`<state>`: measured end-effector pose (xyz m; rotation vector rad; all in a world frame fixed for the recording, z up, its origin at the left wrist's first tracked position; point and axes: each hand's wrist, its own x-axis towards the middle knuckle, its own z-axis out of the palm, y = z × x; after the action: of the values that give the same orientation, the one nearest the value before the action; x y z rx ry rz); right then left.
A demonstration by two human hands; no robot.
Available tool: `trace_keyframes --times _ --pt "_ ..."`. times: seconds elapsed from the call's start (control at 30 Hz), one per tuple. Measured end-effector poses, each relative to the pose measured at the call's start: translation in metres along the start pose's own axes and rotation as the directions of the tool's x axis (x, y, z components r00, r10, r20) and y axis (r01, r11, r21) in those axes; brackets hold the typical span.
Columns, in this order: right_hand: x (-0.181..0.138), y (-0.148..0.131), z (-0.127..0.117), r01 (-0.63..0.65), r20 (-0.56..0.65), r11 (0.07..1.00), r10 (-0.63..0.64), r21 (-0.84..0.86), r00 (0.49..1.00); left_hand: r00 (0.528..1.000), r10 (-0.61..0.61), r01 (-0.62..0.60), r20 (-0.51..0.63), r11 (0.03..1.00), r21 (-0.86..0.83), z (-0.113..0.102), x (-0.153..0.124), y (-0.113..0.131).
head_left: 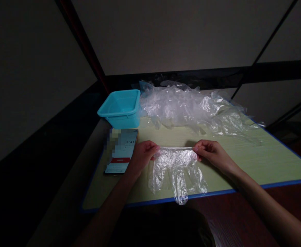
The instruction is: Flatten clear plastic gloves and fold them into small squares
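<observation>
A clear disposable plastic glove [177,168] is stretched between my two hands, its cuff edge pulled straight and its fingers hanging towards me over the table's front edge. My left hand [144,154] pinches the left corner of the cuff. At the right corner, my right hand [208,152] is closed on the cuff in the same way. Behind them a big loose heap of clear plastic gloves [176,103] spreads across the back of the table.
A turquoise plastic basket [123,118] stands at the back left. In front of it lies a phone [121,151] with its screen lit, close to my left forearm. The pale yellow table [264,161] has a blue edge. Light wall panels [171,37] rise behind it.
</observation>
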<state>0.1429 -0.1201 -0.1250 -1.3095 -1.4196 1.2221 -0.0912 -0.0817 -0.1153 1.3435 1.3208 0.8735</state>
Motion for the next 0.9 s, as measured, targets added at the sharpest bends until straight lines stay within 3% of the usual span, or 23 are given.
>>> trace_keyframes --times 0.9 --pt "-0.0033 -0.0015 0.0006 0.022 -0.021 1.000 -0.022 0.001 1.000 0.993 0.113 -0.112 -0.022 0.993 0.035 -0.0015 0.0026 -0.0036"
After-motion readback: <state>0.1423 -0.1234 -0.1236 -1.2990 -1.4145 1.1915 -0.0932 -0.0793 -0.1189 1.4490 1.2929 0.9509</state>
